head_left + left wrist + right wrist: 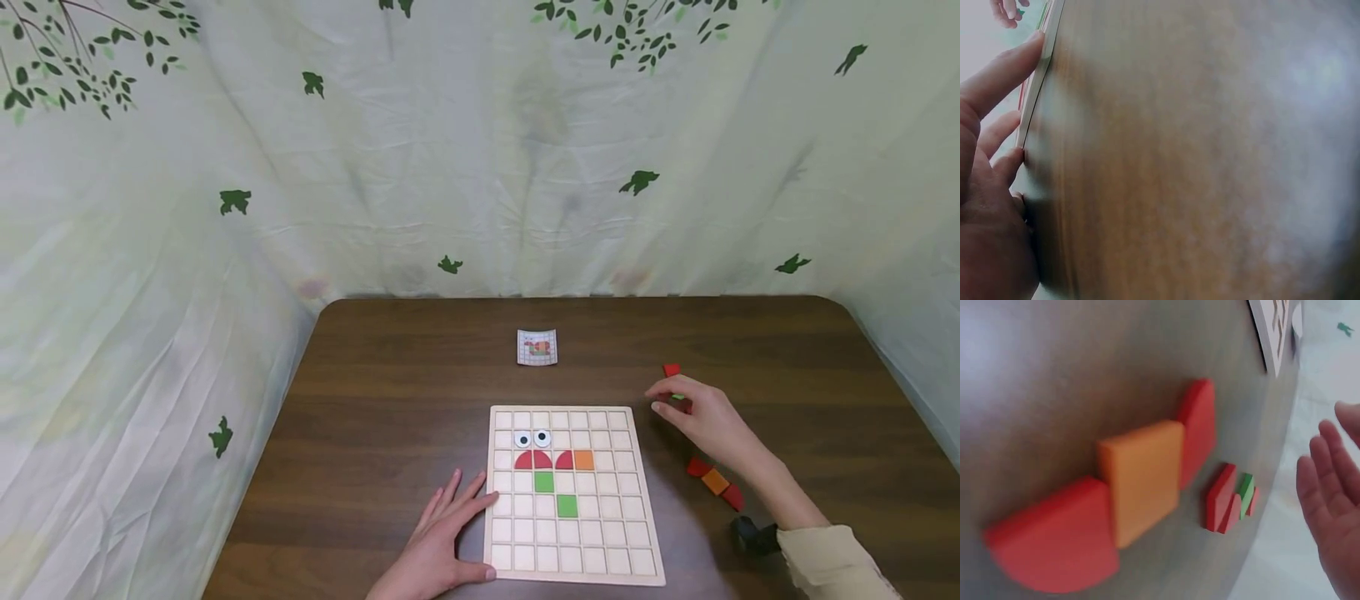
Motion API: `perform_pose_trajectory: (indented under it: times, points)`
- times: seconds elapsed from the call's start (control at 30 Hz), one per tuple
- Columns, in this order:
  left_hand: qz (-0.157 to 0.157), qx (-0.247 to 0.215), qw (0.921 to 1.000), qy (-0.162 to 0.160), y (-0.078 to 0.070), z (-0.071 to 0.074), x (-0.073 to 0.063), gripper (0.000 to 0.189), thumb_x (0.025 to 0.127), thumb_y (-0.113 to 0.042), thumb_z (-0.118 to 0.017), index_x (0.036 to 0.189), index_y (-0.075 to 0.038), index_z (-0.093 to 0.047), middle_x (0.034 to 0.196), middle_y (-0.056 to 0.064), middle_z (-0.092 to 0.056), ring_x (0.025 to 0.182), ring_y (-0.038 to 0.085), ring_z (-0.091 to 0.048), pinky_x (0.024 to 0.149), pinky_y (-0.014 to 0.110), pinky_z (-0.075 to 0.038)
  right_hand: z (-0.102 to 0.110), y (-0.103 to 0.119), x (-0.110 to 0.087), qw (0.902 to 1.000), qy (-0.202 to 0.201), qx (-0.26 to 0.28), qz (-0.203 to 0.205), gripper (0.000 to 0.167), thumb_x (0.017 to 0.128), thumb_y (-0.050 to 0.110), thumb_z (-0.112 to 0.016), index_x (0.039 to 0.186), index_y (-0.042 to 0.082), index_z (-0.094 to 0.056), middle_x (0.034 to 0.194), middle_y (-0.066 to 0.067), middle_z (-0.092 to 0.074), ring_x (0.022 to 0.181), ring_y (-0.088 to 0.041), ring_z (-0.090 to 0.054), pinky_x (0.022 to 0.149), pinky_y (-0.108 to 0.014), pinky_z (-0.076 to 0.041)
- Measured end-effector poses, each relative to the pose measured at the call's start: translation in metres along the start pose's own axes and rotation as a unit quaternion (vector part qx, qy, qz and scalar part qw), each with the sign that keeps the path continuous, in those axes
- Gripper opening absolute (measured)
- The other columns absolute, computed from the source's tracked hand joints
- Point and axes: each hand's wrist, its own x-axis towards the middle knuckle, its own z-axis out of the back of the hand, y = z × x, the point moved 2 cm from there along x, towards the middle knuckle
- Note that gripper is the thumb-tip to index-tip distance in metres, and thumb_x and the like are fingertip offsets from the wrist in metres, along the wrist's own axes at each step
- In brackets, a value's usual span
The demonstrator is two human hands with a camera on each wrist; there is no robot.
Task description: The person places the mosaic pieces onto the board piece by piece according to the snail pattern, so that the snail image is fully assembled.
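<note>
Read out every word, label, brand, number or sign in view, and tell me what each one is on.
No readable text in any view.
Small card: carries a coloured picture on a grid; any lettering would be too small to read.
Grid board: no lettering visible.
Loose orange block: plain on the sides that show.
Curtain: leaf and bird-like shapes only, no words.

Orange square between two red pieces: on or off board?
Off: the orange square tile lies on the brown wooden table, outside the pale gridded board.
</note>
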Motion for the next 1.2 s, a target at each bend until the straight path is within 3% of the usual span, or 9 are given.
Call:
perform_pose_trajectory:
  times: [0.2, 0.43, 0.67, 0.8, 0.9, 1.03, 1.2]
  points:
    - [0.004, 0.0, 1.0, 0.004, 0.0, 0.0, 0.0, 0.085, 0.069, -0.046, -0.085, 0.144, -0.032, -0.049, 0.159, -0.006, -0.028, 0.149, 0.032, -0.005, 0.111, 0.061, -0.006, 0.004, -0.012, 0.021, 0.9998, -0.011, -0.006, 0.015, 0.023, 0.089, 0.002, -0.069, 0.112, 0.009, -0.07, 0.109, -0.005, -0.065, 0.089, -0.026, -0.061, 0.078, -0.048, -0.053]
    - [0.004, 0.002, 1.0, 0.005, 0.001, -0.001, 0.0, 0.086, 0.069, -0.046, -0.085, 0.145, -0.032, -0.048, 0.16, -0.006, -0.027, 0.149, 0.032, -0.004, 0.111, 0.061, -0.006, 0.008, -0.03, 0.037, 0.9997, 0.006, 0.007, -0.021, 0.027, 0.092, 0.002, -0.065, 0.119, 0.007, -0.067, 0.119, -0.014, -0.063, 0.102, -0.036, -0.058, 0.085, -0.055, -0.049]
    - [-0.003, 0.007, 1.0, 0.004, 0.0, -0.001, 0.0, 0.085, 0.07, -0.047, -0.084, 0.145, -0.033, -0.047, 0.16, -0.007, -0.026, 0.149, 0.031, -0.004, 0.111, 0.061, -0.006, 0.014, -0.044, 0.047, 0.9991, 0.023, 0.008, -0.035, 0.035, 0.091, -0.005, -0.062, 0.125, 0.005, -0.064, 0.132, -0.022, -0.055, 0.123, -0.045, -0.045, 0.095, -0.064, -0.039]
    - [-0.002, 0.009, 1.0, 0.001, 0.0, -0.001, 0.001, 0.085, 0.069, -0.045, -0.085, 0.145, -0.033, -0.048, 0.16, -0.008, -0.027, 0.15, 0.031, -0.004, 0.111, 0.06, -0.006, 0.014, -0.05, 0.049, 0.9973, 0.038, 0.003, -0.063, 0.036, 0.091, -0.007, -0.059, 0.125, 0.004, -0.064, 0.135, -0.024, -0.051, 0.12, -0.045, -0.045, 0.09, -0.061, -0.042]
    - [0.002, 0.007, 1.0, 0.001, -0.001, -0.001, 0.001, 0.085, 0.068, -0.045, -0.085, 0.144, -0.034, -0.048, 0.159, -0.009, -0.027, 0.15, 0.03, -0.004, 0.111, 0.06, -0.006, 0.014, -0.053, 0.048, 0.9956, 0.048, 0.007, -0.08, 0.034, 0.093, -0.002, -0.06, 0.126, 0.005, -0.064, 0.133, -0.023, -0.052, 0.108, -0.041, -0.051, 0.083, -0.054, -0.046]
    - [0.004, 0.007, 1.0, 0.0, -0.001, -0.002, 0.001, 0.085, 0.068, -0.044, -0.086, 0.144, -0.034, -0.049, 0.159, -0.009, -0.027, 0.15, 0.031, -0.004, 0.111, 0.061, -0.006, 0.013, -0.055, 0.047, 0.9954, 0.057, 0.015, -0.076, 0.032, 0.094, 0.003, -0.061, 0.126, 0.007, -0.065, 0.126, -0.019, -0.056, 0.098, -0.034, -0.054, 0.079, -0.048, -0.047]
    - [0.003, 0.008, 1.0, -0.001, -0.001, -0.001, -0.001, 0.085, 0.069, -0.045, -0.085, 0.144, -0.033, -0.048, 0.16, -0.008, -0.027, 0.15, 0.031, -0.004, 0.111, 0.06, -0.006, 0.011, -0.057, 0.047, 0.9957, 0.071, 0.014, -0.058, 0.034, 0.092, 0.007, -0.066, 0.127, 0.007, -0.064, 0.123, -0.015, -0.057, 0.102, -0.032, -0.055, 0.081, -0.049, -0.047]
